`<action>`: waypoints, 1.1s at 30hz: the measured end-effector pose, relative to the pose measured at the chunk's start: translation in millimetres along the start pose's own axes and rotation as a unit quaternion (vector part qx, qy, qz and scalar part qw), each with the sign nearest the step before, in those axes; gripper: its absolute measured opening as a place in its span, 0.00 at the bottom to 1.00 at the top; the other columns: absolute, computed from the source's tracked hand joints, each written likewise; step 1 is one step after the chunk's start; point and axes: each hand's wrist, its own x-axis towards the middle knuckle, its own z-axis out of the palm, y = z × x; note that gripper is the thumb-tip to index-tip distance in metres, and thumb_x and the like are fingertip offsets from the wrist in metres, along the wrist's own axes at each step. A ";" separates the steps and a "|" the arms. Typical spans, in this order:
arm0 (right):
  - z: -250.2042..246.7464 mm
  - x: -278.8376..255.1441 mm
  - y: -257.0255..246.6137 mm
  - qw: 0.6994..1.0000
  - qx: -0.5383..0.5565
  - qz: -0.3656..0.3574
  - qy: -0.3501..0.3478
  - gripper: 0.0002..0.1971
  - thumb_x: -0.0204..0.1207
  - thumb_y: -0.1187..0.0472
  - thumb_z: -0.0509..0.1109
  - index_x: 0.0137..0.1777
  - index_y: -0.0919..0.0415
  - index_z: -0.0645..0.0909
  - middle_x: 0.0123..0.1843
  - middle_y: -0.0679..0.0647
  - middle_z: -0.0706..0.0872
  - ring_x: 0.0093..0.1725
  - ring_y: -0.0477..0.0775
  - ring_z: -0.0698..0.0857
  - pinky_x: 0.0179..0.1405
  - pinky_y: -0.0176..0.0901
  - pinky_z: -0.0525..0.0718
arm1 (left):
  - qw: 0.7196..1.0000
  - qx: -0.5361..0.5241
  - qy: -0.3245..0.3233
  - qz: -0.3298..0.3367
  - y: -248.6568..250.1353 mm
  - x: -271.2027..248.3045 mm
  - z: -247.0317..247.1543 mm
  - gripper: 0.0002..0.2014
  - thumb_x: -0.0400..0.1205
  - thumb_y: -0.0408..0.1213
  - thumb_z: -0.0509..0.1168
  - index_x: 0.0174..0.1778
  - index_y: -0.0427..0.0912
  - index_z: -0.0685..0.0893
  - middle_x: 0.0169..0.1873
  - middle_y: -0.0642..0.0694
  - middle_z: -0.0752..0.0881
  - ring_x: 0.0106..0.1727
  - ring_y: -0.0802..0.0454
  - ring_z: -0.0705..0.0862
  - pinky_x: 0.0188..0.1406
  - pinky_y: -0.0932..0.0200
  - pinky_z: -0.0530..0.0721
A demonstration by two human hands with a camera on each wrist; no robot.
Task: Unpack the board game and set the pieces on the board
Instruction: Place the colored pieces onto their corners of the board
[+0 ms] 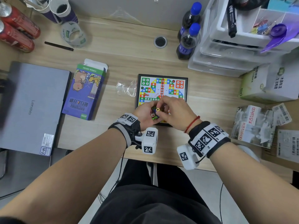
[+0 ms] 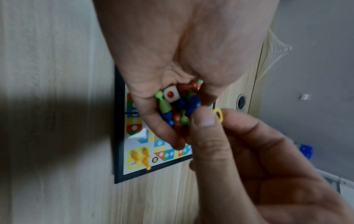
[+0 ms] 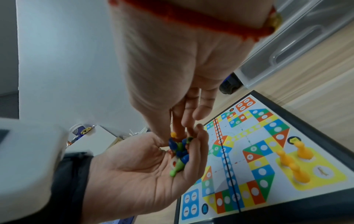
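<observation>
A closed grey laptop (image 1: pixel 30 109) fills the left of the head view, with the opened game box (image 1: pixel 85 89) lying flat just right of it and a crumpled clear plastic bag (image 1: pixel 126 88) touching the left edge of the game board (image 1: pixel 162 83). Two dark soda bottles (image 1: pixel 188 29) with blue caps stand at upper right beside stacked clear drawers (image 1: pixel 226 50); red cans (image 1: pixel 16 28) and paper cups (image 1: pixel 63 10) sit at upper left, cartons and paper packets along the right edge.

Both hands meet over the lower edge of the board and hide that part of it in the head view. The left hand (image 2: pixel 168 72) is cupped palm up, its grip curled round a heap of green, blue and red pawns (image 2: pixel 178 112) and a white die (image 2: pixel 170 94) with a red spot. The right hand (image 2: pixel 254 159) reaches into that heap and pinches a yellow pawn (image 2: pixel 218 114) between thumb and forefinger, its ring-shaped base showing just right of the heap.

Three yellow pawns (image 3: pixel 295 160) stand upright in the board's yellow corner, at lower right of the right wrist view. One red pawn (image 1: pixel 146 94) lies at the board's left side.

The tabletop (image 1: pixel 123 46) is pale wood grain with a round cable hole (image 1: pixel 160 41) above the board, against a grey wall
</observation>
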 end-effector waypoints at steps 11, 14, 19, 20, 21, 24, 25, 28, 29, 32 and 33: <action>-18.7 -34.2 57.5 0.992 -0.044 0.099 0.072 0.09 0.75 0.59 0.73 0.53 0.57 0.89 0.44 0.56 0.88 0.42 0.57 0.85 0.48 0.45 0.81 | 0.996 0.040 0.077 0.001 -10.4 1.7 8.2 0.13 0.87 0.41 0.61 0.44 0.36 0.84 0.34 0.43 0.84 0.32 0.49 0.83 0.29 0.63 0.84; -12.6 -51.0 70.1 0.984 -0.042 0.166 0.052 0.07 0.72 0.60 0.74 0.49 0.56 0.89 0.41 0.55 0.90 0.43 0.57 0.87 0.52 0.49 0.83 | 0.993 0.040 0.108 0.005 -17.7 4.6 10.8 0.13 0.87 0.40 0.61 0.44 0.35 0.84 0.33 0.42 0.83 0.32 0.48 0.83 0.34 0.61 0.85; 5.6 -56.6 77.8 0.978 -0.009 0.206 0.045 0.03 0.67 0.60 0.76 0.41 0.55 0.87 0.34 0.49 0.88 0.39 0.52 0.87 0.51 0.48 0.86 | 0.992 0.043 0.122 0.012 -28.6 4.9 15.5 0.13 0.87 0.39 0.61 0.42 0.35 0.84 0.32 0.42 0.84 0.33 0.47 0.84 0.38 0.60 0.87; 9.8 -56.0 79.4 0.978 -0.003 0.204 0.042 0.03 0.67 0.60 0.76 0.41 0.55 0.86 0.33 0.48 0.86 0.39 0.51 0.87 0.51 0.48 0.86 | 0.992 0.042 0.122 0.011 -30.2 4.2 16.0 0.13 0.87 0.38 0.62 0.42 0.35 0.85 0.33 0.42 0.84 0.34 0.47 0.84 0.37 0.60 0.87; 14.0 -54.8 81.3 0.979 0.002 0.202 0.039 0.04 0.67 0.60 0.76 0.41 0.55 0.86 0.33 0.47 0.85 0.38 0.51 0.87 0.51 0.48 0.86 | 0.992 0.041 0.122 0.011 -31.5 3.6 16.5 0.12 0.87 0.38 0.62 0.41 0.35 0.85 0.33 0.42 0.84 0.35 0.46 0.84 0.37 0.60 0.87; 23.1 -50.0 85.5 0.979 0.029 0.199 0.045 0.05 0.65 0.61 0.77 0.40 0.55 0.86 0.33 0.47 0.86 0.37 0.51 0.87 0.50 0.49 0.87 | 0.991 0.042 0.122 0.014 -33.4 2.8 15.8 0.13 0.87 0.38 0.62 0.41 0.35 0.84 0.33 0.42 0.85 0.36 0.46 0.85 0.37 0.61 0.88; 25.3 -48.7 87.3 0.978 0.040 0.200 0.047 0.05 0.65 0.61 0.77 0.41 0.56 0.86 0.33 0.48 0.87 0.37 0.51 0.87 0.50 0.49 0.88 | 0.991 0.043 0.123 0.014 -33.7 2.8 15.3 0.13 0.87 0.39 0.62 0.41 0.35 0.84 0.33 0.42 0.85 0.36 0.46 0.85 0.36 0.61 0.88; 28.9 -49.1 90.8 0.976 0.054 0.208 0.048 0.06 0.65 0.61 0.78 0.42 0.57 0.87 0.34 0.48 0.88 0.37 0.49 0.87 0.52 0.46 0.87 | 0.991 0.047 0.126 0.010 -33.9 2.6 13.2 0.13 0.87 0.39 0.61 0.42 0.35 0.84 0.34 0.42 0.85 0.35 0.48 0.85 0.37 0.62 0.88; 29.4 -50.0 91.9 0.975 0.053 0.212 0.049 0.07 0.66 0.60 0.78 0.43 0.57 0.87 0.35 0.49 0.88 0.37 0.48 0.87 0.52 0.45 0.87 | 0.991 0.047 0.127 0.010 -33.9 3.2 12.9 0.13 0.87 0.39 0.61 0.42 0.35 0.84 0.34 0.42 0.85 0.35 0.48 0.85 0.37 0.61 0.88; 30.6 -50.4 95.2 0.972 0.048 0.222 0.054 0.06 0.67 0.58 0.78 0.42 0.57 0.87 0.37 0.51 0.90 0.39 0.49 0.88 0.52 0.46 0.87 | 0.991 0.048 0.126 0.007 -33.6 4.4 14.7 0.11 0.86 0.37 0.63 0.42 0.35 0.85 0.35 0.41 0.84 0.37 0.46 0.84 0.39 0.60 0.88; 31.2 -50.0 95.8 0.972 0.043 0.225 0.053 0.05 0.67 0.57 0.78 0.42 0.56 0.87 0.37 0.50 0.90 0.39 0.50 0.88 0.51 0.46 0.87 | 0.991 0.048 0.125 0.005 -33.6 5.1 15.4 0.10 0.85 0.36 0.64 0.42 0.35 0.85 0.35 0.41 0.84 0.37 0.46 0.84 0.39 0.60 0.88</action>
